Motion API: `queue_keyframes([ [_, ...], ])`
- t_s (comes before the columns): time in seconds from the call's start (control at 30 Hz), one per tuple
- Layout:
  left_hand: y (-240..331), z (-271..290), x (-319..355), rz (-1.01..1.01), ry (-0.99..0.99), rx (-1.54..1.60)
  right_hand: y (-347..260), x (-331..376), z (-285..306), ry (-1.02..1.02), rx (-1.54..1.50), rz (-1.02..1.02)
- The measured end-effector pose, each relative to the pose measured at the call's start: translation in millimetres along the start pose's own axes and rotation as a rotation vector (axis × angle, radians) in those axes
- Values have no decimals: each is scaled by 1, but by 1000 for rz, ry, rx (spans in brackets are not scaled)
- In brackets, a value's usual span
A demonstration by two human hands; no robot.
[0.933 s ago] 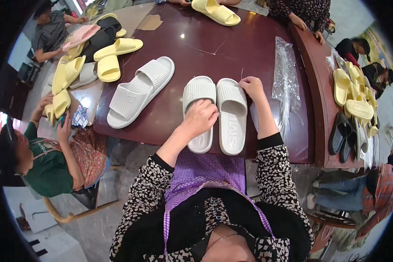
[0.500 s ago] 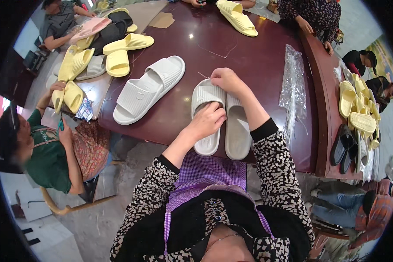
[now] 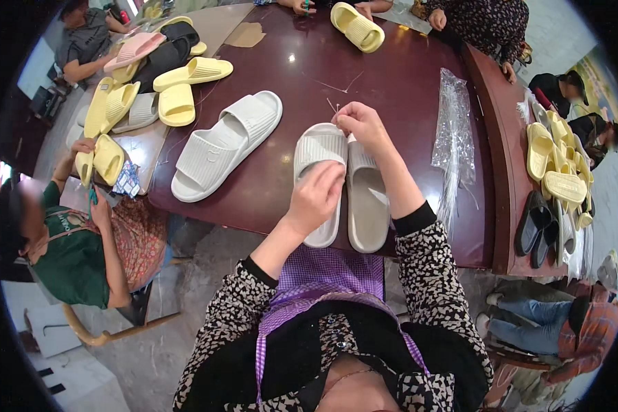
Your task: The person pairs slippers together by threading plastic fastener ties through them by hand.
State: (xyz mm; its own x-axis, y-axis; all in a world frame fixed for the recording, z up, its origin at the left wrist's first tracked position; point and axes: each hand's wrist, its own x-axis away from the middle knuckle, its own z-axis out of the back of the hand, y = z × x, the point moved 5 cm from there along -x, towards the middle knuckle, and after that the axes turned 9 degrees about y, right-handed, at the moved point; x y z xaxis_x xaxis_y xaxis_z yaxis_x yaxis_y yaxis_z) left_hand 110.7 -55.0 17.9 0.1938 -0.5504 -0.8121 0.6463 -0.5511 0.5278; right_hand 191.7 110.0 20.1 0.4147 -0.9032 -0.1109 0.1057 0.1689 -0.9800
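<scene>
A pair of slide slippers lies side by side in front of me: a light grey left slipper [image 3: 321,145] and a right slipper [image 3: 368,206] with a darker grey footbed. My left hand [image 3: 317,196] is over the left slipper at the rear edge of its strap. Its fingers are curled together, and what they grip, if anything, is hidden. At the front of the straps, between the slippers, my right hand [image 3: 364,128] pinches a thin pale tie [image 3: 333,106], whose ends stick up past the fingertips.
Another light grey pair of slippers [image 3: 226,145] lies to the left on the dark red table [image 3: 398,89]. A clear plastic bag of thin white ties [image 3: 452,130] is on the right. Yellow slippers [image 3: 178,104] are piled left; more sit on the right ledge [image 3: 491,137]. Co-workers surround the table.
My left hand has drawn out from under the left slipper's strap and now lies over it. My right hand stays near the strap front, and the tie's ends show more. The view has shifted slightly.
</scene>
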Motion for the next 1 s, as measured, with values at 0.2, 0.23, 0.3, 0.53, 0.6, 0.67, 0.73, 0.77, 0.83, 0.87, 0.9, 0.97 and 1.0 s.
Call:
queue_keyframes([
  [0.2,-31,-4,-47,457,9,145,-6,32,5,65,-77,81],
  [0.23,-40,-12,-52,564,-69,164,-6,36,6,82,-123,83],
  [0.3,-50,-25,-55,668,-155,181,-4,42,7,116,-219,89],
  [0.53,-49,-48,-47,829,-164,234,5,50,19,233,-288,81],
  [0.6,-54,-50,-41,825,-137,251,5,52,21,253,-300,74],
  [0.67,-59,-47,-39,811,-70,290,6,54,23,321,-333,67],
  [0.73,-63,-47,-33,831,-49,335,7,55,25,358,-355,59],
  [0.77,-62,-47,-32,852,-27,386,5,55,25,364,-375,56],
  [0.83,-59,-46,-31,877,-11,434,4,57,26,375,-415,49],
  [0.87,-58,-46,-32,889,-11,476,5,58,27,380,-419,44],
  [0.9,-57,-45,-32,901,-10,518,6,58,27,376,-385,54],
  [0.97,-57,-45,-32,915,-14,560,7,59,29,368,-316,77],
  [1.0,-57,-46,-31,938,-31,580,7,59,29,373,-318,74],
])
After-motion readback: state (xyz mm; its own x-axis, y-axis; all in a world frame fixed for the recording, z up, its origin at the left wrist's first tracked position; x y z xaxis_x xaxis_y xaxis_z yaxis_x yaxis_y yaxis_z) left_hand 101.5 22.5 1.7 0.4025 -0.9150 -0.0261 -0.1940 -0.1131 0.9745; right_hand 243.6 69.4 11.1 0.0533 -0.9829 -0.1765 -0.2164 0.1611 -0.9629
